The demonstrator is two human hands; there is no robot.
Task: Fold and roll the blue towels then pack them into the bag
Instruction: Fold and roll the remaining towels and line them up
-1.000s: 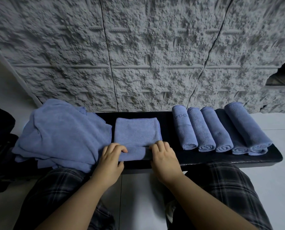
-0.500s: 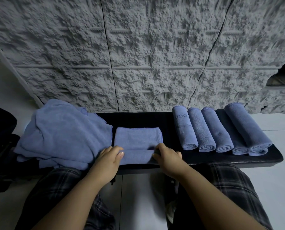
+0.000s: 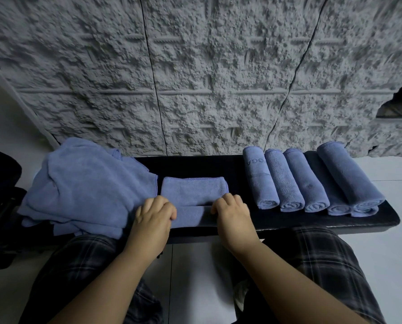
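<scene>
While the rough grey wall (image 3: 195,78) fills the background, a long dark desk (image 3: 277,220) runs along its foot and carries all the cloth. A loose pile of blue towels (image 3: 78,185) sits at its left end, partly hanging over the edge. A row of rolled towels (image 3: 312,181) lies at the right end, side by side and touching, with the rightmost one resting on top of its neighbour. No bag can be made out for certain; a dark shape at the far left is too dim to tell.

Between pile and row lies the folded towel (image 3: 193,190), just beside the pile and well apart from the rolls. Its near edge has been turned up into the start of a roll. The left hand (image 3: 154,213) curls its fingers over the left end of that roll, and the right hand (image 3: 230,208) curls over the right end; both grip the cloth.

To do this step well, I would judge that both hands should push forward at the same pace, keeping the roll tight and its ends level, so it does not cone or loosen. Light downward pressure should help the layers bite.
</scene>
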